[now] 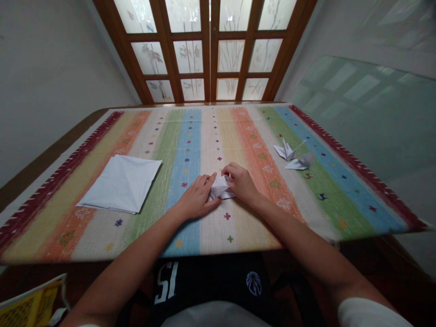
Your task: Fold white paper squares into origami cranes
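A small piece of folded white paper (220,186) lies on the striped tablecloth in front of me, between my two hands. My left hand (200,196) grips its left side, thumb along the near edge and fingers at the far edge. On the right side, my right hand (240,182) pinches the paper with thumb and curled forefinger. The exact fold under the right fingertips is hidden. To the left lies a stack of white square paper sheets (121,184), creased across the top. Two folded paper cranes (286,150) rest close together at the right.
A striped tablecloth (190,136) with small printed figures covers the table. Wooden doors (210,54) with glass panes stand beyond its far edge. A glass panel (368,104) leans at the right wall. A yellow bag (32,304) is at the lower left, below the table edge.
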The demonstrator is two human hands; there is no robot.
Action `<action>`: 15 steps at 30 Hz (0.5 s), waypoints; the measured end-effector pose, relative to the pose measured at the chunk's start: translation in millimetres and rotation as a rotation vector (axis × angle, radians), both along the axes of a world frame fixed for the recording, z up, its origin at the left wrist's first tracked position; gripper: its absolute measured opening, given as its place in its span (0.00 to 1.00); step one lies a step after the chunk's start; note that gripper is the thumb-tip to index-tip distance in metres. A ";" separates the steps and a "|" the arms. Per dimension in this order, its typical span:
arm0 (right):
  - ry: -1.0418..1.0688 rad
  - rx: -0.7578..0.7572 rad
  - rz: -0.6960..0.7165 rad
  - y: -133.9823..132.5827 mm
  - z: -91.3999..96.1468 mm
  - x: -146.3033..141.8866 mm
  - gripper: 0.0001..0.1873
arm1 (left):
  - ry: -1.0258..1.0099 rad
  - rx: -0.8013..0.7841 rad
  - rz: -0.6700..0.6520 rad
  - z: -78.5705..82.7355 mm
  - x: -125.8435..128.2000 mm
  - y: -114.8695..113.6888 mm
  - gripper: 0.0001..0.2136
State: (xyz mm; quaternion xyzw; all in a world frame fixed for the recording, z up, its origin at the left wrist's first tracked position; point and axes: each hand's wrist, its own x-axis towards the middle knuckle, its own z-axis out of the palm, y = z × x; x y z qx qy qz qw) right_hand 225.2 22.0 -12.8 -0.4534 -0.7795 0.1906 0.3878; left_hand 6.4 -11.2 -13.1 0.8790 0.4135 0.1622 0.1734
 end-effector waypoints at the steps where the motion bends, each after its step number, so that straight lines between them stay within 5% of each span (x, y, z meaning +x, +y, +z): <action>1: -0.005 -0.007 0.003 -0.2 -0.3 -0.3 0.11 | 0.000 -0.002 0.000 -0.3 0.1 0.0 0.38; 15: 0.011 0.077 0.135 -2.8 6.8 -1.7 0.16 | -0.062 -0.013 -0.038 7.7 1.4 -3.1 0.34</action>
